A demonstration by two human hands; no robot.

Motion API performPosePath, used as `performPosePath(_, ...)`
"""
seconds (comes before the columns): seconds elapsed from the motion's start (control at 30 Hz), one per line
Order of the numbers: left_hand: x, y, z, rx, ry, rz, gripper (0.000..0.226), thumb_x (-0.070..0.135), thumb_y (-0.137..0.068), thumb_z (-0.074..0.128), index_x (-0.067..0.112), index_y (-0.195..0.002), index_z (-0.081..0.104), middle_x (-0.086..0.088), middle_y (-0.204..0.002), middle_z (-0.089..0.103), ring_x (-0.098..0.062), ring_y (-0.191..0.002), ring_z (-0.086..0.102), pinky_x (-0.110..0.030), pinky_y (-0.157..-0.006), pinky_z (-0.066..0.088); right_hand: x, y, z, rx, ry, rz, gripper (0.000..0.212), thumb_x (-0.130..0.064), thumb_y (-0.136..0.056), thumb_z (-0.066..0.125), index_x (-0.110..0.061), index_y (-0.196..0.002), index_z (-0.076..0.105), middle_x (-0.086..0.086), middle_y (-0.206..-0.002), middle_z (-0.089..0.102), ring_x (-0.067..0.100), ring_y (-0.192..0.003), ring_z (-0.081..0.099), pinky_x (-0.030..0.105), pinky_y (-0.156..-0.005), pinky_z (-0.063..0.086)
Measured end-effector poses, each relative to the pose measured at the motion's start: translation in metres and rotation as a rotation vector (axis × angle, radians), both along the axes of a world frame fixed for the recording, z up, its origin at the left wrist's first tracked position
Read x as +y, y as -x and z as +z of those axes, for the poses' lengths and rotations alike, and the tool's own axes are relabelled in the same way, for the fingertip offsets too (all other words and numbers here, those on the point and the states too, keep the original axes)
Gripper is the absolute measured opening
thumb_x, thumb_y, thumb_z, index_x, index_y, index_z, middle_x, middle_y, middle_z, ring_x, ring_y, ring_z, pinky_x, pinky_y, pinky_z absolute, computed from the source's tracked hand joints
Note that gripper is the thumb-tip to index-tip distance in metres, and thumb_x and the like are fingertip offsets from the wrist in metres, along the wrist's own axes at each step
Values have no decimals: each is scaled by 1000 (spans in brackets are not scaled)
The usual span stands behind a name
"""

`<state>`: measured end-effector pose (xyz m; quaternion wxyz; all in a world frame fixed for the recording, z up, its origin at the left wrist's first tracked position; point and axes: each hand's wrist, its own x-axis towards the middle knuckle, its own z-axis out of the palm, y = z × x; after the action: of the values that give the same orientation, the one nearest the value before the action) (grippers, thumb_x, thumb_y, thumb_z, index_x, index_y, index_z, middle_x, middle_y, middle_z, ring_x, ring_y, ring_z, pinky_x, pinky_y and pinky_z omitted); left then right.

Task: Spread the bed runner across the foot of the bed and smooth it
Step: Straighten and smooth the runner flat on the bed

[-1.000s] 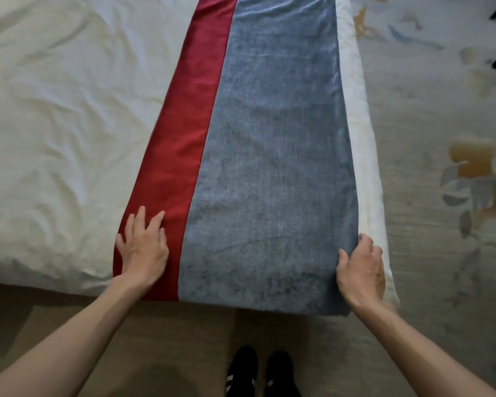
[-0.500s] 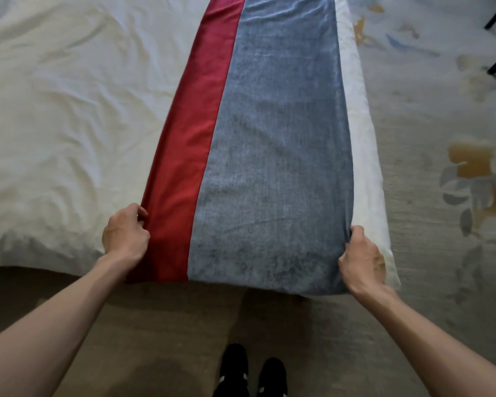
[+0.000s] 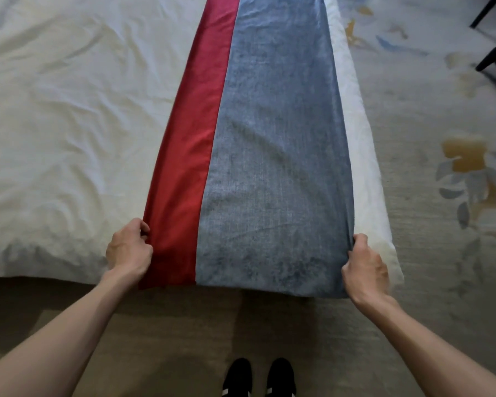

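Your left hand [image 3: 128,249] and right hand [image 3: 365,269] both reach forward on outstretched arms, fingers curled, each pinching cloth.

On my feed the left forearm [image 3: 69,333] and right forearm [image 3: 430,339] are bare right to the frame edge; the 2 black shoes [image 3: 236,376] carry white stripes.

The bed runner [image 3: 272,167] (blue-grey with a red band along its left side) lies lengthwise along the right edge of the white bed [image 3: 69,124]; its near end hangs over the edge, both corners gripped
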<state>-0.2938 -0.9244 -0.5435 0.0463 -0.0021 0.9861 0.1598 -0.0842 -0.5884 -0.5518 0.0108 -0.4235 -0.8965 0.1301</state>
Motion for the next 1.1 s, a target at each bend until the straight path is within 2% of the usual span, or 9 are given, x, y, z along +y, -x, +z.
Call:
performPosePath(0.27, -9, -12, -10, 12, -56, 26, 19, -2, -83, 58, 13, -94, 62, -16, -94, 67, -38, -90, 59, -41, -73, 45, -12, -16, -3, 20, 19, -3, 21, 0, -89, 51, -10, -107, 47, 7, -73, 53, 27, -61, 50, 33, -53, 37)
performPosePath(0.47, -27, -29, -16, -30, -84, 44, 20, -2, -83, 58, 14, -93, 61, -15, -95, 68, -36, -90, 60, -41, -73, 46, -26, -36, -7, 42, 41, -5, 24, 2, -88, 52, -9, -109, 48, 18, -78, 63, 36, -68, 60, 34, -55, 39)
performPosePath(0.7, -50, -55, -28, -32, -84, 39, 16, 2, -85, 61, 16, -94, 62, -11, -91, 67, -27, -79, 59, -35, -64, 45, -45, -64, -19, 84, 42, -28, 29, 6, -85, 54, -9, -109, 50, 21, -83, 67, 42, -69, 63, 33, -56, 36)
performPosePath(0.83, -63, -70, -35, -50, -77, 52, 16, 4, -84, 61, 20, -89, 60, -9, -86, 67, -29, -77, 59, -35, -63, 43, -56, -82, -31, 65, 64, -67, 29, 2, -85, 55, -11, -110, 50, 20, -87, 69, 42, -70, 64, 34, -56, 37)
performPosePath(0.97, -72, -80, -44, -76, -101, 57, 16, 6, -85, 61, 21, -87, 59, -7, -83, 67, -20, -69, 55, -32, -58, 40, -65, -93, -40, 47, 108, -117, 27, 1, -84, 57, -12, -107, 49, 23, -85, 68, 43, -69, 64, 40, -57, 44)
performPosePath(1.1, -69, -76, -48, -106, -130, 66, 13, 8, -87, 58, 21, -91, 60, -7, -88, 68, -22, -74, 57, -36, -63, 46, -62, -88, -43, 12, 134, -140, 22, -8, -88, 55, -14, -108, 47, 23, -82, 68, 41, -71, 64, 39, -58, 43)
